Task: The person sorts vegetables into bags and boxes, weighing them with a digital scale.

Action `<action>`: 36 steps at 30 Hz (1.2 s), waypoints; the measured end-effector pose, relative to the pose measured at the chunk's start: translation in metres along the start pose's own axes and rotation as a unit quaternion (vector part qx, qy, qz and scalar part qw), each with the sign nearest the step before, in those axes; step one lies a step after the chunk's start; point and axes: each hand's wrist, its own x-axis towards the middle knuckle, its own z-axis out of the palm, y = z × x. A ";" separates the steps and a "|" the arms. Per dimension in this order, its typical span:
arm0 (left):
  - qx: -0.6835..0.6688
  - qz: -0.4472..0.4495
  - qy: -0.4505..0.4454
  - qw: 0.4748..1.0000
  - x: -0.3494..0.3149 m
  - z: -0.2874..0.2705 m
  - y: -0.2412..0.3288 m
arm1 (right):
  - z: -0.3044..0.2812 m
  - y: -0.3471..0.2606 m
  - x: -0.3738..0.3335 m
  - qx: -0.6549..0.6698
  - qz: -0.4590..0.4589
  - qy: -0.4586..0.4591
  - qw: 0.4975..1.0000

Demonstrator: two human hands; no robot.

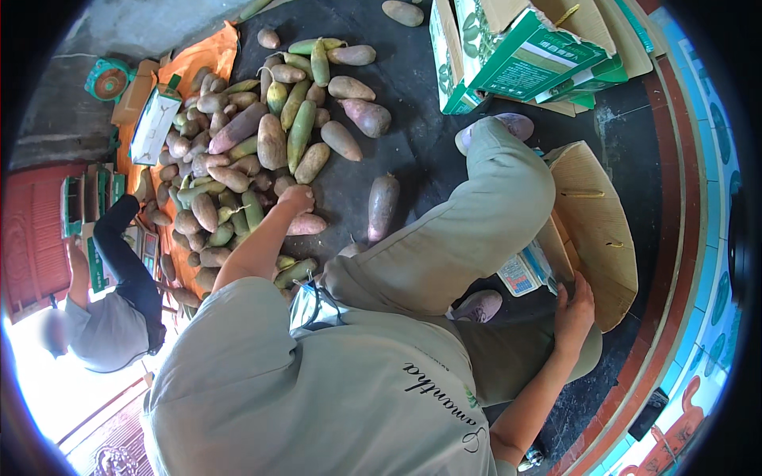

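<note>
A large heap of long root vegetables (272, 143), which look like radishes in brown, green and purple, lies at the left and centre of the floor. My left hand (298, 198) reaches down to the heap's near right edge, its fingers curled and their tips hidden. Close beside it lies a pinkish root (306, 224). A purple-brown root (383, 208) lies apart on the black sheet. At the right, my right hand (575, 313) grips the edge of an open cardboard box (599, 206), thumb and fingers on its wall. The box's inside is partly hidden.
Green and white cartons (532, 59) stand at the far right. A white and blue panel (521, 274) sits by the open box. Another person (111, 325) bends at the left beside stacked green boxes (91, 202). A green fan (109, 79) stands near the wall.
</note>
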 end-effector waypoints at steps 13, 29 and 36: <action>-0.033 -0.154 -0.032 0.987 -0.041 0.035 -0.044 | 0.004 -0.002 0.004 -0.021 0.031 -0.030 0.999; -0.095 -0.102 0.267 0.953 0.050 -0.066 -0.022 | 0.010 -0.004 0.010 -0.043 0.020 -0.028 0.998; -0.046 -0.017 0.210 0.976 0.079 -0.082 0.016 | 0.010 -0.009 0.014 -0.037 0.014 -0.022 0.999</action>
